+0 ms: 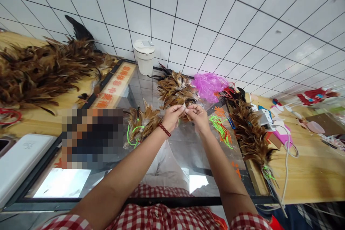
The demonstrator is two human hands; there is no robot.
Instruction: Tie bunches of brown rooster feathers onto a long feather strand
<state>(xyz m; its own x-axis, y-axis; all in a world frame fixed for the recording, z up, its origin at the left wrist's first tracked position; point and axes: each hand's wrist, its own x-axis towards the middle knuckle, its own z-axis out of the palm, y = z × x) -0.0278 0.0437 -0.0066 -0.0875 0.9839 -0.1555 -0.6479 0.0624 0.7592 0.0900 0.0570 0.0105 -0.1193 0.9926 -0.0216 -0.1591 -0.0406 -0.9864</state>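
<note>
My left hand (173,118), with a beaded bracelet (164,130) at the wrist, is closed in a pinch in the middle of the view. Close against it, my right hand (198,116) pinches too. Between the fingertips shows the pale fluffy end of a small feather (184,106); most of it is hidden by the fingers. Just beyond the hands lies a pile of brown feathers (175,86). Left of my left wrist is a smaller feather bunch (147,118) with green string (129,137). Green and red strings (222,129) lie right of my right hand.
A glass tabletop (185,151) has a dark frame. A white lidded container (145,57) and a purple plastic bag (210,87) stand near the tiled wall. Brown feather heaps (40,72) lie left; a long feather bundle (249,129) lies right, beside a white cable (287,165).
</note>
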